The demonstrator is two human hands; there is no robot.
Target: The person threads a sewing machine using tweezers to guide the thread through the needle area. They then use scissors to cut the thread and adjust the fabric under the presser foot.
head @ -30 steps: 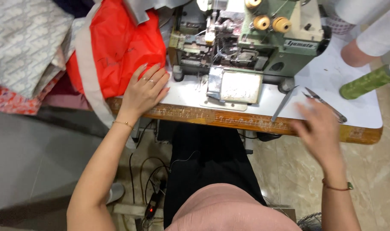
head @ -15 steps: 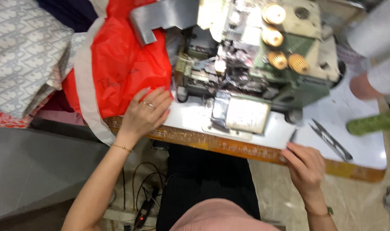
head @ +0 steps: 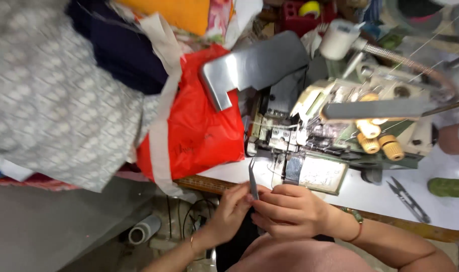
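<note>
Slim metal tweezers (head: 252, 177) are pinched upright between the left hand (head: 229, 211) and the right hand (head: 290, 209), near the table's (head: 370, 194) front edge, just before the green overlock machine (head: 340, 136). A steady grip low on the shaft is judged best, tips kept aimed at the threading area. Snips (head: 408, 199) lie right; red fabric (head: 199, 131) and patterned cloth (head: 63, 100) crowd the left.

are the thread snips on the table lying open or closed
Open. The thread snips lie flat on the white table right of the sewing machine, their two blades spread in a narrow V; no hand touches them.
</note>
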